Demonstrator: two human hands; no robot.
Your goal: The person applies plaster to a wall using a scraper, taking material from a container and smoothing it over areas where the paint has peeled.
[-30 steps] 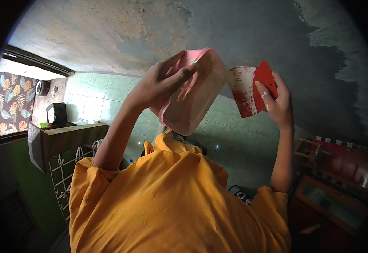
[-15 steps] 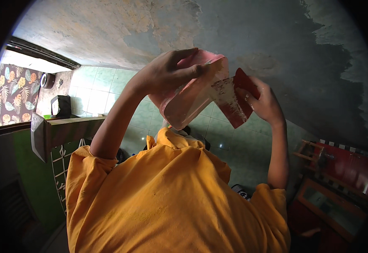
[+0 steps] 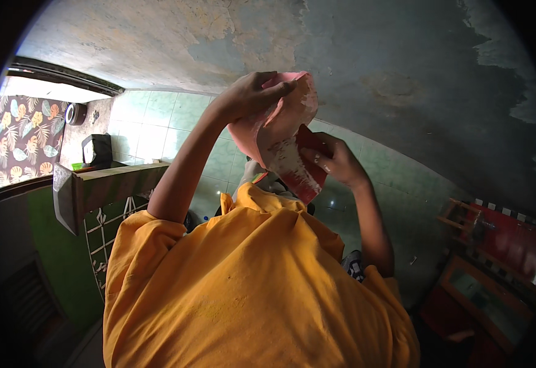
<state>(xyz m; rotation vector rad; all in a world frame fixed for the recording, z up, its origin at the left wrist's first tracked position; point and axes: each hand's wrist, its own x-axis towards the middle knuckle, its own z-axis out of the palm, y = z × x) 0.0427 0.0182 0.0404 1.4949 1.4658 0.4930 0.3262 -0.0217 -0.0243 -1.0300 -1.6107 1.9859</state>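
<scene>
My left hand (image 3: 252,97) is closed around the rim of a pink plastic tub (image 3: 249,141), which is tipped so that its mouth faces right. Pale smears coat part of the tub's edge. In my right hand (image 3: 341,164), fingers and thumb pinch a flat red putty scraper (image 3: 317,176) by its upper right side. A broad streak of whitish putty (image 3: 287,154) lies across the scraper's face. The scraper overlaps the tub's mouth and appears to touch it. White specks stick to the fingers of my right hand. What lies inside the tub is hidden.
A grey, patchy wall (image 3: 366,43) rises just beyond my hands, above a pale green tiled floor (image 3: 378,202). To the left are a ledge (image 3: 117,179), a metal lattice (image 3: 99,236) and a black box (image 3: 97,149). A wooden-framed glass piece (image 3: 482,297) stands at lower right.
My right hand has moved left and slightly down, bringing the scraper against the tub's mouth. The tub has turned more upright in my left hand.
</scene>
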